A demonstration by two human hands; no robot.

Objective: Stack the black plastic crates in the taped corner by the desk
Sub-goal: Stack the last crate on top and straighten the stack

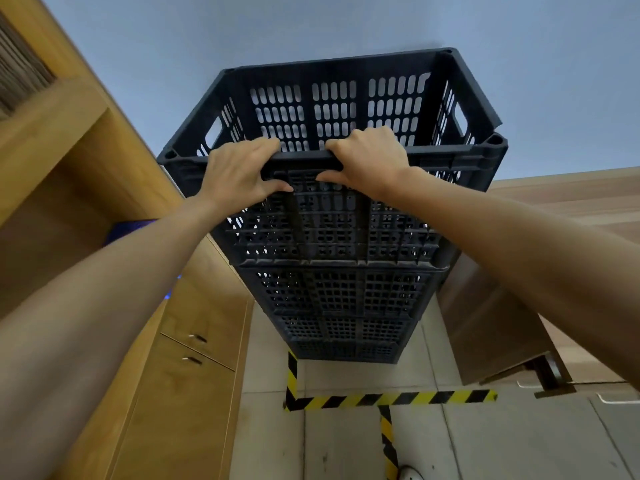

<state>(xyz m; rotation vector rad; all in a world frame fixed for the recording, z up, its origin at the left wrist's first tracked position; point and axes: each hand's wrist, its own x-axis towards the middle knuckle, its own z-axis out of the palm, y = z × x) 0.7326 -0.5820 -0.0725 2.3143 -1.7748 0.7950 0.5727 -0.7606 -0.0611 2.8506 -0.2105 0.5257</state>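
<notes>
Black plastic: top crate point(332, 109) is gripped at its near rim by left hand point(239, 174) and right hand point(367, 161), seated on the stack point(332, 292) inside the floor tape point(388, 398). Stacking judged nearly finished; release remains.

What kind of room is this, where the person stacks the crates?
Probably an office or workroom. Wooden cabinets line the left wall, a wooden desk stands on the right, and yellow-black tape marks a storage corner on the tiled floor, where the black crates are stacked.
</notes>
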